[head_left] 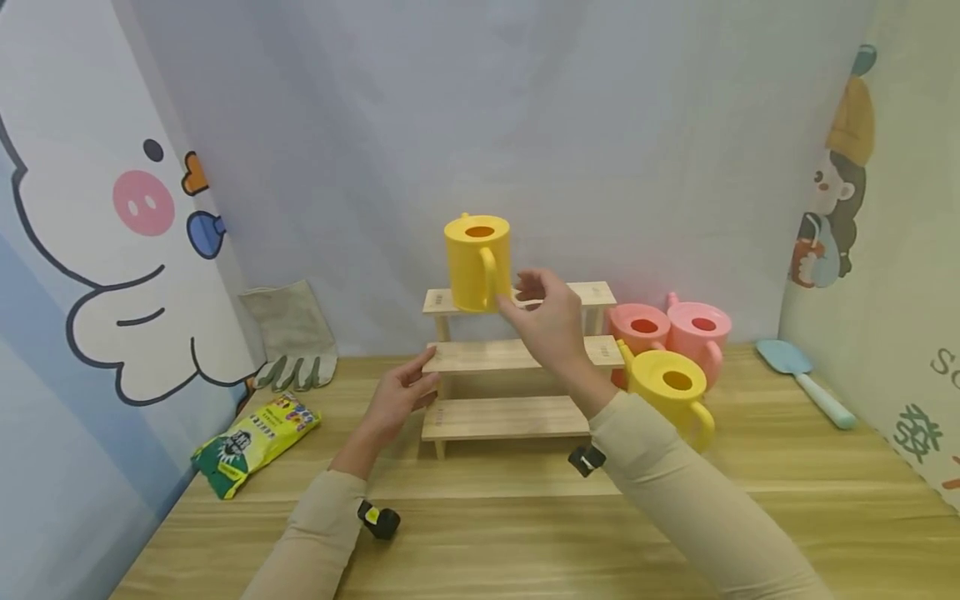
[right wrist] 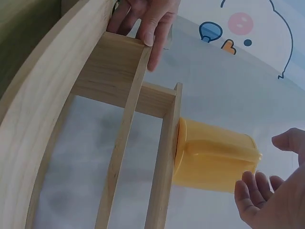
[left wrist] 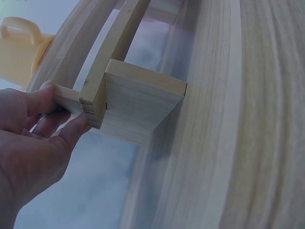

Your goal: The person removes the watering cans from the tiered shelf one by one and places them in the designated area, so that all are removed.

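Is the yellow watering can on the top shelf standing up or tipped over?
Standing up: the yellow watering can sits flat on the top shelf, opening upward.

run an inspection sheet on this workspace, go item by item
Surface: wooden table, light grain.
Job's things: yellow watering can upright on the top step of the stepped wooden shelf.
Clutter: another yellow can, two pink cans, blue trowel, work glove, green-yellow bag.
Hands: left hand holds the shelf's middle step end; right hand open beside the can on the shelf, not touching.
Cables: nothing seen.
Surroundings: cartoon-printed fabric backdrop.
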Demonstrator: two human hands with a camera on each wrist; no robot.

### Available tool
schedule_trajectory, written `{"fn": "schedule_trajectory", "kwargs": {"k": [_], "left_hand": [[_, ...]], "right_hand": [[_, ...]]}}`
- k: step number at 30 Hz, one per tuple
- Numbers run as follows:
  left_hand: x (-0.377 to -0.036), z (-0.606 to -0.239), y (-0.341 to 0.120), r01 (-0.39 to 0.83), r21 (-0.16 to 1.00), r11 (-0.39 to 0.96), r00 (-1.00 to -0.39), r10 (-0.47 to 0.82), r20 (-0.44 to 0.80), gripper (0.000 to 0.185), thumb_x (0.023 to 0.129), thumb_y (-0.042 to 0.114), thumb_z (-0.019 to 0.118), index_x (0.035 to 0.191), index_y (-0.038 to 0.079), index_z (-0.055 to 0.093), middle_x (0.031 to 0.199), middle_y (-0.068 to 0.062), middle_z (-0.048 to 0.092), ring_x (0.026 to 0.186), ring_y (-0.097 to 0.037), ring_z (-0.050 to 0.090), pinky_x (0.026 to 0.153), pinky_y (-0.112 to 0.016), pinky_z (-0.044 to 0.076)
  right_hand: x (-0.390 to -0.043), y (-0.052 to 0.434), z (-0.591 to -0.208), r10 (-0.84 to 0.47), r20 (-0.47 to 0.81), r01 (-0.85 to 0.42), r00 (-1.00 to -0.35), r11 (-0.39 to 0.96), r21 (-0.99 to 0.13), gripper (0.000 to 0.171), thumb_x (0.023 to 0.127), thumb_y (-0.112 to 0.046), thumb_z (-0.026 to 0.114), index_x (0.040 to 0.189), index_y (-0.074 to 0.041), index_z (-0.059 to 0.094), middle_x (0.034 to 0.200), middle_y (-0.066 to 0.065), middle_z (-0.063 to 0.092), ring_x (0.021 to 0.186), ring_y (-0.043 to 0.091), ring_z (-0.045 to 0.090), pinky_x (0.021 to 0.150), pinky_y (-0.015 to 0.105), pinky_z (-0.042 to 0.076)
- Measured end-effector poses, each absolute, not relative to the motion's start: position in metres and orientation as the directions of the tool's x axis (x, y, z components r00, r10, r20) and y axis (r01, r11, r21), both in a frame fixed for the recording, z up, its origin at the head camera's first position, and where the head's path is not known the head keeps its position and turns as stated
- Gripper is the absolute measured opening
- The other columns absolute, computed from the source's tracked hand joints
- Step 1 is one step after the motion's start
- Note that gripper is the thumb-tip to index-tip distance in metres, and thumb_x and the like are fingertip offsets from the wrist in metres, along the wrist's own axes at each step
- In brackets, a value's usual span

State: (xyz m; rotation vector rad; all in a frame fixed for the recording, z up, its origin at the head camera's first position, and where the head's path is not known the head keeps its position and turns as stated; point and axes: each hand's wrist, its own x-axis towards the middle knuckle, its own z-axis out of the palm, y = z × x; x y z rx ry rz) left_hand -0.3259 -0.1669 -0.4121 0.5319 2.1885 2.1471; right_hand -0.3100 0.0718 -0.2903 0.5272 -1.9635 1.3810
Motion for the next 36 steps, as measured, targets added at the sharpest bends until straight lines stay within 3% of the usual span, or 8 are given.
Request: {"fn": "schedule_trajectory", "kwargs": {"k": [8, 13, 18, 22, 31, 36], "left_hand": [[-0.327, -0.413, -0.168, 0.245, 0.970, -0.012, -0.931, 0.275, 0.238, 0.052, 0.091, 0.014, 0.055, 0.140, 0.014, 0.036, 0.145, -0.013, 0.025, 0.121, -0.029, 0.039, 0.089, -0.039, 0.044], [-0.326, -0.411, -0.168, 0.202, 0.979, -0.016, -0.943, 0.266, 0.199, 0.053, 0.090, 0.014, 0.056, 0.140, 0.016, 0.037, 0.144, -0.009, 0.027, 0.122, -0.027, 0.038, 0.091, -0.038, 0.043], [-0.326, -0.411, -0.168, 0.204, 0.979, -0.005, -0.943, 0.266, 0.198, 0.053, 0.091, 0.015, 0.055, 0.140, 0.017, 0.036, 0.145, -0.009, 0.024, 0.123, -0.028, 0.037, 0.091, -0.038, 0.042], [-0.325, -0.410, -0.167, 0.209, 0.978, 0.004, -0.943, 0.264, 0.201, 0.053, 0.091, 0.015, 0.055, 0.140, 0.017, 0.035, 0.146, -0.008, 0.023, 0.124, -0.028, 0.036, 0.090, -0.035, 0.043], [-0.327, -0.410, -0.166, 0.209, 0.978, -0.007, -0.942, 0.267, 0.203, 0.053, 0.091, 0.015, 0.056, 0.140, 0.016, 0.037, 0.145, -0.007, 0.024, 0.123, -0.025, 0.038, 0.090, -0.035, 0.044], [-0.326, -0.410, -0.167, 0.210, 0.978, -0.013, -0.940, 0.272, 0.205, 0.052, 0.091, 0.013, 0.055, 0.140, 0.016, 0.036, 0.146, -0.007, 0.023, 0.123, -0.026, 0.038, 0.090, -0.035, 0.044]], "right_hand": [[-0.333, 0.052, -0.281, 0.060, 0.723, -0.633, -0.688, 0.436, -0.640, 0.041, 0.075, -0.017, 0.072, 0.106, 0.004, 0.057, 0.092, 0.011, 0.059, 0.081, 0.025, 0.059, 0.067, 0.029, 0.052], [-0.343, 0.045, -0.276, 0.098, 0.679, -0.552, -0.728, 0.503, -0.665, 0.048, 0.076, -0.030, 0.073, 0.109, 0.001, 0.056, 0.088, 0.006, 0.058, 0.077, 0.018, 0.058, 0.062, 0.021, 0.049], [-0.352, 0.038, -0.272, 0.153, 0.686, -0.489, -0.712, 0.593, -0.640, 0.051, 0.075, -0.038, 0.072, 0.107, -0.001, 0.058, 0.083, 0.004, 0.059, 0.068, 0.012, 0.056, 0.056, 0.021, 0.047], [-0.355, 0.034, -0.269, 0.187, 0.686, -0.478, -0.703, 0.589, -0.651, 0.049, 0.075, -0.040, 0.072, 0.103, -0.002, 0.059, 0.079, 0.003, 0.061, 0.064, 0.012, 0.057, 0.054, 0.021, 0.048], [-0.357, 0.032, -0.271, 0.206, 0.713, -0.549, -0.670, 0.509, -0.663, 0.023, 0.079, -0.023, 0.068, 0.091, -0.003, 0.067, 0.070, 0.003, 0.064, 0.056, 0.009, 0.058, 0.047, 0.019, 0.049], [-0.357, 0.032, -0.269, 0.249, 0.693, -0.568, -0.677, 0.422, -0.707, 0.017, 0.079, -0.015, 0.064, 0.087, -0.002, 0.071, 0.071, 0.005, 0.065, 0.057, 0.010, 0.059, 0.048, 0.020, 0.050]]}}
